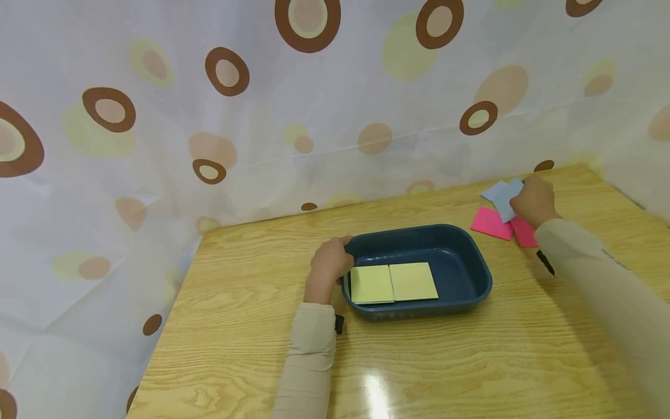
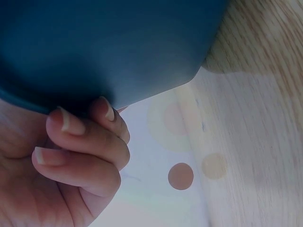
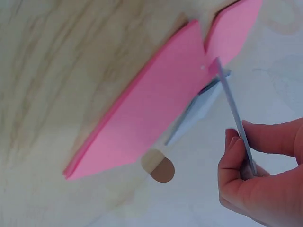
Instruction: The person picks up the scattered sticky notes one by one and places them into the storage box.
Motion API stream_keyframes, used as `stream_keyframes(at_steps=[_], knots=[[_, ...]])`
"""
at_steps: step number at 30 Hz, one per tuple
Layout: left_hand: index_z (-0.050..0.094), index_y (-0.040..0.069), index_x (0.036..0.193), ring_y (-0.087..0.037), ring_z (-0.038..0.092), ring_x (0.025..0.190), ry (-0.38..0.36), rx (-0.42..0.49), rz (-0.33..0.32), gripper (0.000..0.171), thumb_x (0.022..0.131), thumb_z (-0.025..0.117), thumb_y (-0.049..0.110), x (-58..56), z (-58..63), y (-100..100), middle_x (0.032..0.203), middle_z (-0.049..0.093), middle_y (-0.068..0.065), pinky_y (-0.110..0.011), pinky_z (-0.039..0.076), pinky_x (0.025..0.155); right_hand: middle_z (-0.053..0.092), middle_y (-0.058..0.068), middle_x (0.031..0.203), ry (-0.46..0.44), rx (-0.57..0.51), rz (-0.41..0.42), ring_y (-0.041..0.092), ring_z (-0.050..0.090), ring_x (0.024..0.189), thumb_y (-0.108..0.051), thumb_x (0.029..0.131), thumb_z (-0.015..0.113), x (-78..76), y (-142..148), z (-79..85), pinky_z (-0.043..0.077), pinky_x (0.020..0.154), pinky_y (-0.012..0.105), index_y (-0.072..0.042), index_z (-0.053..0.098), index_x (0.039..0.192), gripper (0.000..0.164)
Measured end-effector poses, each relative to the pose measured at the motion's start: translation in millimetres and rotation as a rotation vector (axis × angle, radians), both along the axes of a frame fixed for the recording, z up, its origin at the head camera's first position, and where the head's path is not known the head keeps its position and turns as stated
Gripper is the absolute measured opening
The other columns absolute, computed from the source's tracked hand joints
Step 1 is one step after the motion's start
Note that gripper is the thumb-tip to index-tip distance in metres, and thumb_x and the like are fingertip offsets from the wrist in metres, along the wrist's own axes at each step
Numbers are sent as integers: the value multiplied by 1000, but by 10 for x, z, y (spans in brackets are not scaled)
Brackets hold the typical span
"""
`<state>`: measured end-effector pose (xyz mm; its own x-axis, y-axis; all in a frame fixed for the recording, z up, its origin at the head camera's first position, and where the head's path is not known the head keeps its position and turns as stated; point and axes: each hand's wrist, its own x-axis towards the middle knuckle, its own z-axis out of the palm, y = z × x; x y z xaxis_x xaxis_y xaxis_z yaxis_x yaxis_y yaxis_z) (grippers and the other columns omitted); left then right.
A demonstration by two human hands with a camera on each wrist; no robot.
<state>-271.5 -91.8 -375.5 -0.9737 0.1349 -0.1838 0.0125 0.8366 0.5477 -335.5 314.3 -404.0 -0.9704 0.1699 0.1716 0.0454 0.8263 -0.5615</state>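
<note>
My left hand grips the left end of a dark blue plastic tray; in the left wrist view its fingers curl under the rim. Two pale yellow sticky note pads lie side by side in the tray's left part. At the back right, my right hand pinches a light blue sticky note pad between thumb and fingers. The right wrist view shows this pad edge-on, tilted over the pink ones. Another light blue pad and two pink pads lie on the table around it.
The wooden table runs back to a white sheet with brown and yellow circles, which hangs behind it and along its sides. Dark bands show at both wrists.
</note>
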Motion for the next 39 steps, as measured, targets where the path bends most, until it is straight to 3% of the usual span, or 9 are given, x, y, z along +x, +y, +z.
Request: stream_keyframes(at_steps=[3, 10, 15, 25, 32, 39], knots=[[46, 15, 145, -15, 44, 33, 5, -2, -3, 57, 90, 49, 1, 1, 3, 0, 110, 67, -19, -22, 38, 33, 48, 46, 112, 43, -70, -4, 56, 47, 97, 2, 76, 41, 29, -41, 52, 45, 72, 56, 27, 48, 115, 47], [46, 15, 145, -15, 44, 33, 12, 2, -4, 57, 90, 50, 1, -1, 2, -1, 112, 66, -20, -22, 38, 33, 53, 42, 110, 125, -68, 15, 55, 52, 94, -2, 90, 45, 82, -208, 233, 46, 72, 58, 21, 52, 114, 34], [47, 15, 144, -15, 43, 32, 16, 4, -5, 57, 89, 50, 0, -2, -5, -3, 110, 67, -20, -22, 38, 32, 56, 39, 111, 193, -31, 21, 53, 56, 93, -3, 94, 47, 106, -402, 409, 46, 75, 59, 15, 55, 114, 28], [46, 15, 145, -15, 44, 32, 18, -11, -5, 57, 89, 49, 0, -20, -25, -11, 103, 69, -18, -21, 37, 32, 60, 34, 112, 277, -53, 181, 47, 60, 94, -1, 96, 50, 326, -856, 687, 48, 76, 55, 8, 58, 117, 25], [46, 14, 145, -14, 43, 32, 26, -10, -1, 58, 89, 50, 0, -19, -23, -21, 109, 67, -19, -21, 36, 32, 62, 31, 112, 253, -31, 302, 45, 61, 97, 1, 94, 54, 491, -1204, 867, 50, 79, 56, 6, 60, 116, 23], [46, 14, 145, -14, 43, 33, 22, -6, 6, 57, 89, 50, 0, -20, -17, -33, 117, 65, -18, -21, 36, 33, 61, 29, 116, 62, 37, 467, 42, 58, 106, -3, 96, 55, 576, -1451, 911, 49, 83, 52, 4, 59, 116, 22]])
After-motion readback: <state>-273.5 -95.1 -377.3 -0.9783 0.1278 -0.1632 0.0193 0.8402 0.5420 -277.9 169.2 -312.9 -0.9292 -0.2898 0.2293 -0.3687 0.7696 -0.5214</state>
